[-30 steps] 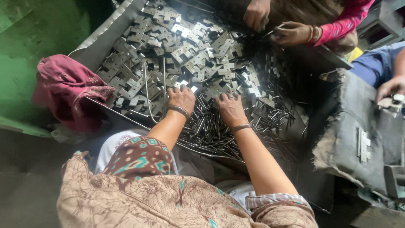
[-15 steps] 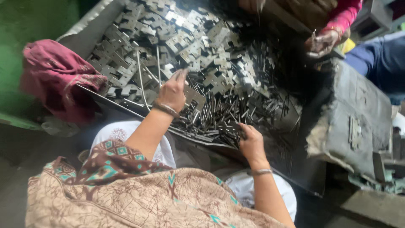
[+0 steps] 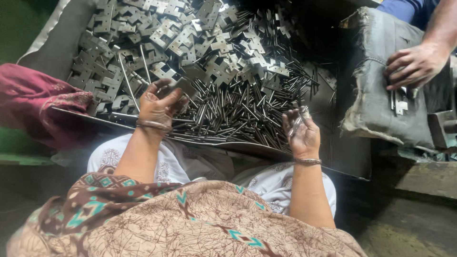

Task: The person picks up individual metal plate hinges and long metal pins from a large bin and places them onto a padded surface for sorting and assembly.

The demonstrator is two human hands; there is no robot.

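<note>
- Your left hand (image 3: 159,102) sits left of centre, fingers curled onto a flat notched metal plate (image 3: 183,86) at the near edge of the plate pile (image 3: 190,38). Looks clamped on that plate, though the hold is partly hidden.
- Your right hand (image 3: 300,133) is right of centre, palm up, fingers closed round a few thin metal pins (image 3: 297,121); they point up and slightly right out of the fist.
- The loose pin heap (image 3: 238,109) lies between your two hands, just left of the right one. Most pins run on a slant, lower left to upper right. Right hand is nearer it.
- Everything rests in a dark metal tray (image 3: 347,157) across your lap.
- Long rods (image 3: 126,78) stand slanted in the plates, just above the left hand.
- Red cloth (image 3: 33,104) at left edge, well apart.
- Another person's hand (image 3: 412,64), upper right, rests on a grey sack (image 3: 376,95) holding small plates.
</note>
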